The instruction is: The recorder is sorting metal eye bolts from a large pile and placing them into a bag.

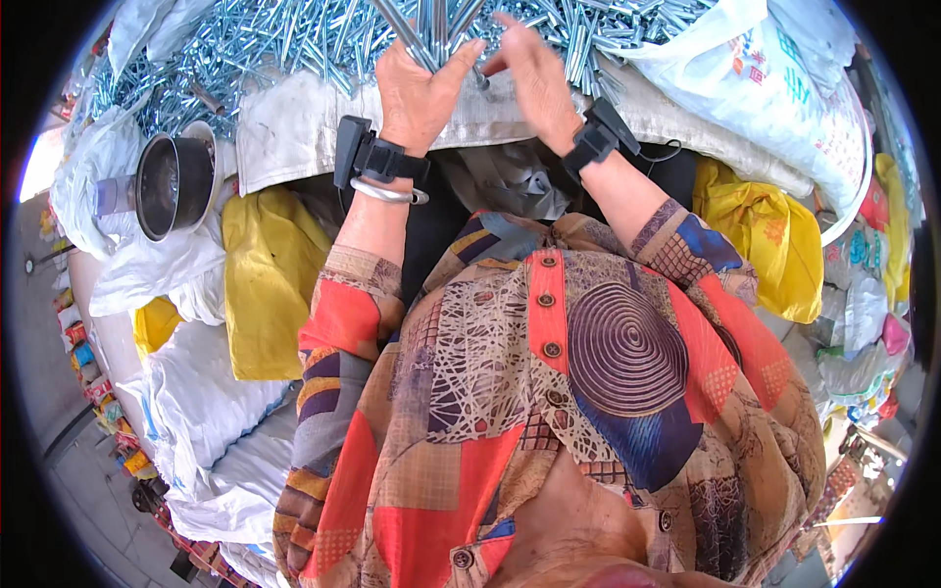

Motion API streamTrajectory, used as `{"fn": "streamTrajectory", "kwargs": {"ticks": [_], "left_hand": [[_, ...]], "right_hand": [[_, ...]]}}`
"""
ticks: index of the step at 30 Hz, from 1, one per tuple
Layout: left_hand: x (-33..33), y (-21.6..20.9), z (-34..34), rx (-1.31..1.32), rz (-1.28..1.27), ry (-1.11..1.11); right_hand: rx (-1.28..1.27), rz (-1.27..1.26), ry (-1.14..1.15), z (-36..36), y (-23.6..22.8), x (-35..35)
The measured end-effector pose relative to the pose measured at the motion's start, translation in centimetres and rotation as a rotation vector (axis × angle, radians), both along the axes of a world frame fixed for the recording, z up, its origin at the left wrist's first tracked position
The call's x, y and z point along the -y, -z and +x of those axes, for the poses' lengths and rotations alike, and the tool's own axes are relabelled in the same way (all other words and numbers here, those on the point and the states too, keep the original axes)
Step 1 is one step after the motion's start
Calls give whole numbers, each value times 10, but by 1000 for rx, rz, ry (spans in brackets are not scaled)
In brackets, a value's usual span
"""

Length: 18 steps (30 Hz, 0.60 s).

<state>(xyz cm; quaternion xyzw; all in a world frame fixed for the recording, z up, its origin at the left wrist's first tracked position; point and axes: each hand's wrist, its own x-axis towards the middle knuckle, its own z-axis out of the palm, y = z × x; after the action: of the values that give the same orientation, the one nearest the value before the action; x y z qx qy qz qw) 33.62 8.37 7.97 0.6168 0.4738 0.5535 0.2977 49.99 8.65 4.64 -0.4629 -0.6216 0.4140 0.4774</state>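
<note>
My left hand (pixel 417 93) is closed around a bundle of slim, shiny metal rods (pixel 431 34), which fan out at the upper edge of the picture. Close to its right, my right hand (pixel 534 83) has its fingers apart, slightly blurred, with nothing visible in them. Behind both hands spreads a big heap of similar silvery metal rods (pixel 314 39). A whitish cloth (pixel 294 122) runs along the near side of the heap, under my hands. Dark straps with boxes sit on both wrists, and a bangle is on the left one.
A dark round pot (pixel 176 186) stands at the left among white plastic bags (pixel 83 176). Yellow bags (pixel 265 284) hang below the cloth on both sides. A large printed white bag (pixel 774 88) lies at the right of the heap. White sacks (pixel 211 402) are at lower left.
</note>
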Motion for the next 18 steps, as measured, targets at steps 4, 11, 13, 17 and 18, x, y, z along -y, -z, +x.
{"fn": "streamTrajectory", "kwargs": {"ticks": [4,11,13,17,18], "left_hand": [[-6,19,-21,-761,320,22],[-8,7,-13,-675,336,-101],[-5,-1,-7,-241,140,19],[0,-6,-5,-274,20,-14],[0,-7,-5,-243,32,-44]], "right_hand": [[122,176,25,3,12,-18],[-108,18,41,-11,15,-10],[-115,87,39,-7,14,-9],[-103,-79,-33,4,6,-11],[-97,-57,-78,2,7,-11]]}}
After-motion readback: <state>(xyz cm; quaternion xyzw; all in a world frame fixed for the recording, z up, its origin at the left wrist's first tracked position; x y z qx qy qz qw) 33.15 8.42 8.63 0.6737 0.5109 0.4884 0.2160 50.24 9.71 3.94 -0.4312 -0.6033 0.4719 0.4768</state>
